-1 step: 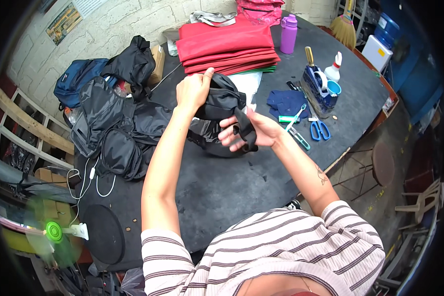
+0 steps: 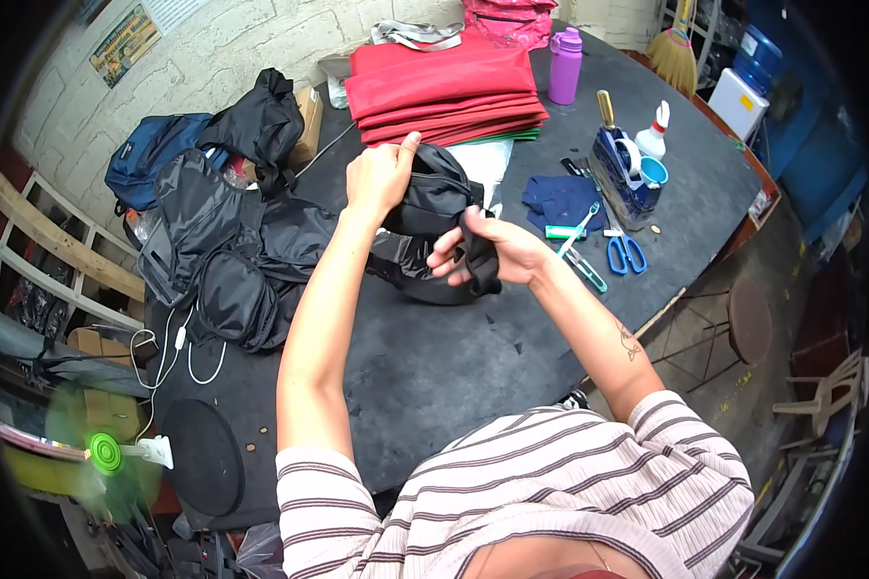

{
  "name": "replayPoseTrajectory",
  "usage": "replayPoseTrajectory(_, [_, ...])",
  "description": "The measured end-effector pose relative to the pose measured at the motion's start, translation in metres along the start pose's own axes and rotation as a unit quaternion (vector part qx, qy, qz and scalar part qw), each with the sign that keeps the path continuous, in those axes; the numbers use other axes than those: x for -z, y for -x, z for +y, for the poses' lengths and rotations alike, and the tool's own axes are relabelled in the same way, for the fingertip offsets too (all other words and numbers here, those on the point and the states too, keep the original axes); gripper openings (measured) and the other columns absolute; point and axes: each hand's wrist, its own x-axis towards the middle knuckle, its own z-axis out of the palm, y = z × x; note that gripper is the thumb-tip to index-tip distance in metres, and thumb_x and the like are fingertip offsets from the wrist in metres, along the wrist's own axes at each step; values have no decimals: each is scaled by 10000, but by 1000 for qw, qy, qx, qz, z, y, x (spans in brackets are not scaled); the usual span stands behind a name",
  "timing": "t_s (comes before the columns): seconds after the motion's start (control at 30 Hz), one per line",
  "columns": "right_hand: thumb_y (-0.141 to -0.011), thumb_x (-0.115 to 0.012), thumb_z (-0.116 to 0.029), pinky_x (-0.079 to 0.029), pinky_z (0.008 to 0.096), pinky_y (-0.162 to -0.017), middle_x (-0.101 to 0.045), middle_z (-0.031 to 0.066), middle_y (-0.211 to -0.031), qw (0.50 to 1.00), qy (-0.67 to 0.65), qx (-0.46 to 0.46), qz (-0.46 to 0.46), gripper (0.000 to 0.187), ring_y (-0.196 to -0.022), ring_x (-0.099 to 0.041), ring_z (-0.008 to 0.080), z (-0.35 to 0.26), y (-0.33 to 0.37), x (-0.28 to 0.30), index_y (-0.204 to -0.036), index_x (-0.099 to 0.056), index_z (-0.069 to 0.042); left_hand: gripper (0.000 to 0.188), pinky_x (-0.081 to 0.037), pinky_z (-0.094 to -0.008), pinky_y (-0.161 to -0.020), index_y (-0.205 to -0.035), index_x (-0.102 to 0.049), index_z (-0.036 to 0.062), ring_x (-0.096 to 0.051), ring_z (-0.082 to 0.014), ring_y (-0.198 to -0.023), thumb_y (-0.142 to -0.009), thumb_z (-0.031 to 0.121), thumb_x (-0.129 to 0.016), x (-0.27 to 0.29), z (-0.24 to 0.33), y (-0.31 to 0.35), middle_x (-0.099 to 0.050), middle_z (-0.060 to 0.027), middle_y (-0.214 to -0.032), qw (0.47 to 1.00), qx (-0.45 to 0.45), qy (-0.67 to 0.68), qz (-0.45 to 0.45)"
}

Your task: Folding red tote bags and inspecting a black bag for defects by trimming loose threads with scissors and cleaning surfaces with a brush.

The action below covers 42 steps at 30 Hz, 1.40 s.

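Observation:
A small black zippered bag (image 2: 433,198) is held up over the dark table, just in front of a stack of red fabric. My left hand (image 2: 377,179) grips its upper left side, fingers wrapped round it and thumb pointing up. From its right side hangs a wide black strap (image 2: 480,256). My right hand (image 2: 507,249) has this strap between thumb and fingers, palm turned toward the bag. Below the bag, more black webbing loops down near the tabletop. The part of the bag behind my left fingers is hidden.
Black bags (image 2: 232,294) pile up at left, beside a white cable (image 2: 181,338). A small fan (image 2: 106,454) spins at lower left. Folded red fabric (image 2: 444,87) and a purple bottle (image 2: 565,68) stand behind. To the right lie blue-handled scissors (image 2: 627,255), a toothbrush (image 2: 579,230) and a tool caddy (image 2: 620,174).
My right thumb has come down over the strap, and its fingers have drawn in around it. The strap's hanging end has shifted slightly. My left hand keeps its place on the bag.

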Motion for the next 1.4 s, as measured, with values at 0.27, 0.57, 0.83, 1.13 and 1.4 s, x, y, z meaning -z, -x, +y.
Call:
replayPoseTrajectory(0.27, [-910,-626,-341,-447,277,-461,-578,57,-585,985,135,-47,93,398,-457,-537,128,22,71,-67,-675,-587,-23,589,-481,-493,-625,-655,-652,30,-617,-421,-684,-925,510,-442,17,-74,5,-611,-229,-664,989,-10,-9,145])
replayPoseTrajectory(0.57, [-947,-536,-432,-460,332,-522,-546,63,-531,863,486,-66,120,540,-530,-565,113,17,77,-76,-604,-557,-15,558,-475,-485,-587,-567,-580,26,-608,-420,-634,-912,457,-500,-16,-84,37,-585,-230,-612,986,-50,-17,156])
replayPoseTrajectory(0.83, [-781,-699,-159,-421,430,-852,-546,151,-1049,442,818,149,337,340,-1018,-524,347,20,78,-20,-1072,-580,-30,617,-361,-526,-1047,-1294,-440,-29,-458,-352,-1241,-952,483,-448,-16,-94,66,-487,-253,-1289,487,430,755,-93])
replayPoseTrajectory(1.13, [-972,-306,-579,-564,400,-705,-661,149,-951,975,18,119,186,663,-821,-673,251,-3,-3,-15,-1167,-531,13,381,-347,-494,-1068,-1301,-476,6,-466,-309,-1249,-953,161,-491,-22,43,122,-516,-153,-1330,293,42,953,-56])
replayPoseTrajectory(1.4, [-650,-467,116,-399,400,-1037,-557,158,-1268,967,-78,237,49,667,-1179,-540,269,-2,-4,9,-1313,-440,47,196,-512,-263,-572,-1034,-549,106,-600,-130,-651,-884,210,-622,-27,7,122,-610,1,-813,679,267,684,-12])
